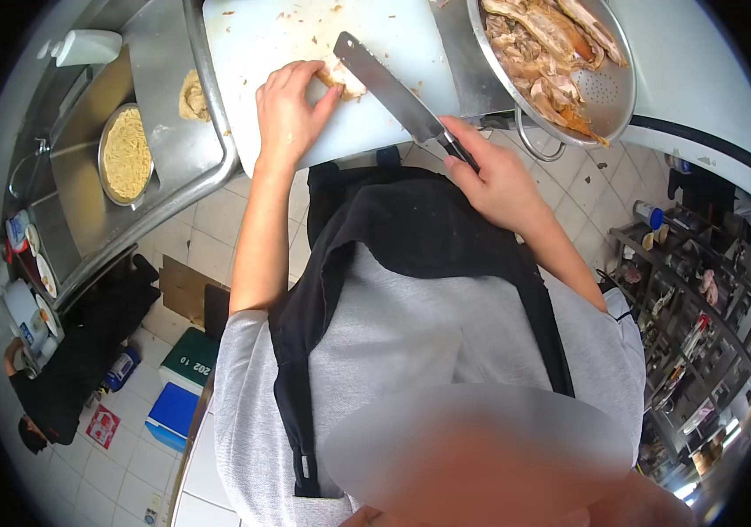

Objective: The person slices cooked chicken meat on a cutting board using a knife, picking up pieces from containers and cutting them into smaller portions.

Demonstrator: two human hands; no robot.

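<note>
A white cutting board point(375, 66) with small brown scraps lies at the top of the view. On it, the curled fingers and thumb of my left hand point(292, 110) hold a small piece of meat point(346, 81). In my right hand point(498, 180) is the black handle of a wide-bladed knife point(388, 86). The blade slants up and left across the board, its tip just above the meat, its edge apart from my left fingers. Right of the board, a metal colander point(625, 92) holds shredded and long pieces of cooked meat.
At the left, a round pan point(127, 154) of yellowish food stands in a metal sink point(86, 180), with a cloth-like lump point(193, 97) on the ledge. A co-worker in black point(86, 351) is at the lower left. A cluttered rack point(700, 316) stands at the right.
</note>
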